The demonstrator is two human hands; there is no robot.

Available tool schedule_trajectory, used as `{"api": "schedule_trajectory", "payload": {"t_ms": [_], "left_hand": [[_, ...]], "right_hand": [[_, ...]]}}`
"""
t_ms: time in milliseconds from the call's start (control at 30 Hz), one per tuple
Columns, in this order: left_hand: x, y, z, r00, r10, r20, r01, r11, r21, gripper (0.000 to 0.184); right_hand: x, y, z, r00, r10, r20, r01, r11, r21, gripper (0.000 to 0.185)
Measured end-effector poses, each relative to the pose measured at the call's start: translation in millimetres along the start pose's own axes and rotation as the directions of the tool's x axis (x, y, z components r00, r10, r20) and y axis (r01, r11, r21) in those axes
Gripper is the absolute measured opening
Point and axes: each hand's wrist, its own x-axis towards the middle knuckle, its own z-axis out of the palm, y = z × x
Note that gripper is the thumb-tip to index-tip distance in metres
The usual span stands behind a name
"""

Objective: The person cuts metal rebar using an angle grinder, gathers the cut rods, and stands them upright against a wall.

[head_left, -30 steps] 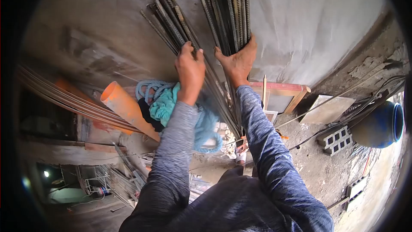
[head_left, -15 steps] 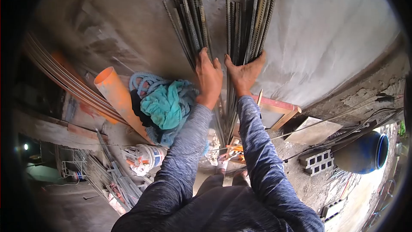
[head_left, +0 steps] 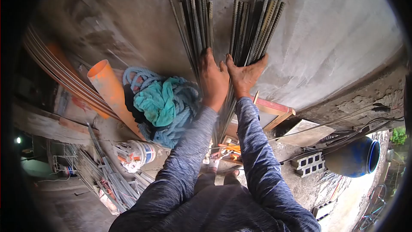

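Observation:
Ribbed steel rebars stand upright against a concrete wall, split at the top into a left bundle (head_left: 195, 19) and a right bundle (head_left: 256, 28). My left hand (head_left: 213, 79) is wrapped round the left bundle, its thumb toward the middle. Around the right bundle my right hand (head_left: 246, 75) is closed, thumb on the inner side and fingers behind the bars. Both bundles converge below my hands and run down between my forearms toward the floor. My fingers behind the bars are mostly hidden.
To the left are an orange pipe (head_left: 112, 96), blue rope (head_left: 186, 99) with a teal cloth (head_left: 156, 103), and a white bucket (head_left: 141, 154). At right stand a wooden frame (head_left: 279, 112), concrete blocks (head_left: 308, 163) and a blue drum (head_left: 352, 157). A cable (head_left: 330, 124) crosses the right side.
The bar tops and my left hand have shifted slightly right in view, and the right bundle leans more to the right. Surroundings have slid left with the camera. Both hands keep their hold.

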Motion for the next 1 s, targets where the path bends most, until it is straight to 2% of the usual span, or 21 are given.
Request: {"api": "schedule_trajectory", "payload": {"t_ms": [67,167,267,367,467,567,667,767,867,967,1000], "left_hand": [[-3,1,4,0.997,-0.065,0.042,0.069,0.994,-0.085,0.056],[-2,9,-2,0.994,-0.061,0.092,0.056,0.997,0.055,0.058],[2,5,-1,0.989,-0.073,0.128,0.071,0.997,0.022,0.06],[3,-4,0,0.993,-0.033,0.111,0.037,0.999,-0.029,0.059],[6,-10,1,0.995,-0.038,0.089,0.038,0.999,0.004,0.054],[25,7,-17,0.936,-0.231,0.267,0.239,0.971,0.0,0.05],[31,-2,-11,0.949,-0.19,0.253,0.198,0.98,-0.007,0.041],[28,-21,0,0.988,-0.067,0.136,0.074,0.996,-0.049,0.026],[32,-24,-3,0.97,-0.096,0.225,0.122,0.987,-0.104,0.024],[36,-25,-8,0.937,-0.119,0.33,0.152,0.985,-0.077,0.021],[36,-27,-7,0.922,-0.127,0.367,0.184,0.975,-0.126,0.021]], "right_hand": [[0,-2,-2,1.0,0.006,0.016,-0.007,1.0,0.028,0.115],[0,-1,-2,1.0,-0.011,0.011,0.01,0.998,0.069,0.113],[0,-1,-1,1.0,-0.007,0.01,0.006,0.998,0.07,0.113],[-1,0,-1,1.0,-0.003,0.011,0.003,0.998,0.057,0.113],[0,3,2,1.0,-0.016,0.003,0.016,0.998,0.06,0.114],[0,4,2,1.0,-0.03,0.0,0.03,0.998,0.05,0.116],[-1,8,4,0.999,-0.05,-0.001,0.05,0.999,0.02,0.119],[1,9,4,0.996,-0.087,0.0,0.087,0.996,-0.001,0.121],[1,6,0,0.998,-0.057,0.031,0.057,0.998,-0.001,0.122],[2,4,-3,0.996,0.009,0.084,-0.012,0.999,0.033,0.122],[3,3,-4,0.994,0.03,0.103,-0.035,0.998,0.049,0.122]]}}
